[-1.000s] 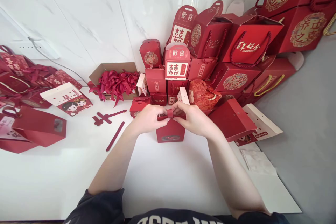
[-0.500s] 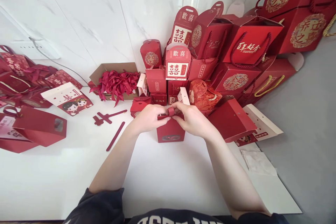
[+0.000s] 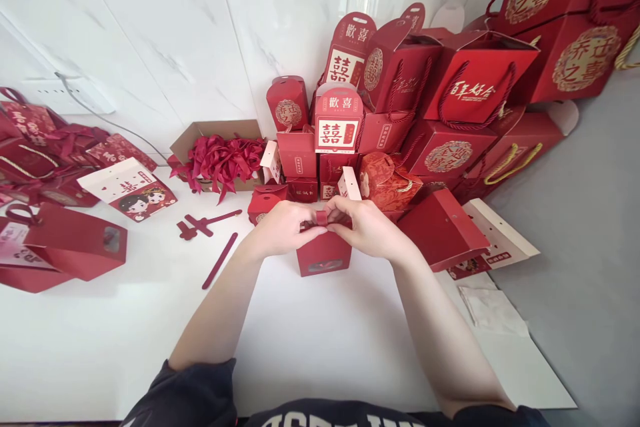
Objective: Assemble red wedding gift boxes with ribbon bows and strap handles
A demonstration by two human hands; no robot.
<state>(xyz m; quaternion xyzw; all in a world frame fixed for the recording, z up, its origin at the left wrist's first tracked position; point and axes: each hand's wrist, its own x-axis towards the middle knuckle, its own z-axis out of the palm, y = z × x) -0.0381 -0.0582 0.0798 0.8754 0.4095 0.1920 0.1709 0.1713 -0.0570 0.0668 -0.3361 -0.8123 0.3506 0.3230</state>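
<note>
A red gift box (image 3: 327,257) with an oval window stands upright on the white table, its top between my hands. From the left, my left hand (image 3: 287,227) pinches the top edge, thumb in front and fingers behind. My right hand (image 3: 363,225) grips the same edge from the right in a similar pinch. Between my fingertips a dark red strap loop (image 3: 321,217) shows at the top of the box. My fingers hide most of the top edge and the strap's ends. To the left, loose red straps (image 3: 220,260) lie on the table.
Stacked red gift boxes (image 3: 340,130) fill the back and right, against the tiled wall. An open carton of red ribbon bows (image 3: 225,157) sits at the back. More boxes (image 3: 80,240) stand on the left. A folded white tissue (image 3: 493,310) lies at the right edge.
The box has tilted or shifted slightly toward me and to the left. Both hands keep their pinch at its top, and the strap loop looks lower and flatter.
</note>
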